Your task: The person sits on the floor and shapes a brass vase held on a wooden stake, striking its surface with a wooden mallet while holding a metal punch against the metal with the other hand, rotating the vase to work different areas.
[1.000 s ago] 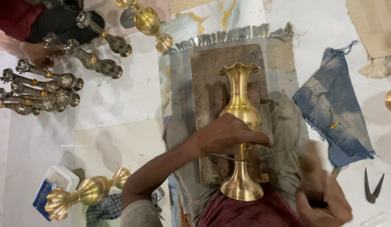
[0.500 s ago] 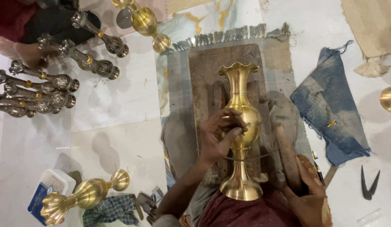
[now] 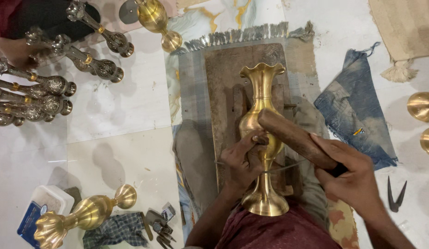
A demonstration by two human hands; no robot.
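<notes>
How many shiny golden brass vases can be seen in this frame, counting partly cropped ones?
5. One lies on the board under both hands; one lies bottom left; one at the top edge; two are cropped at the right edge. More may lie outside the frame.

- Your brass vase (image 3: 262, 138) lies lengthwise on the wooden board (image 3: 233, 83), its frilled mouth pointing away from you and its round foot nearest you.
- The wooden mallet (image 3: 295, 138) crosses its polished belly, tilted.
</notes>
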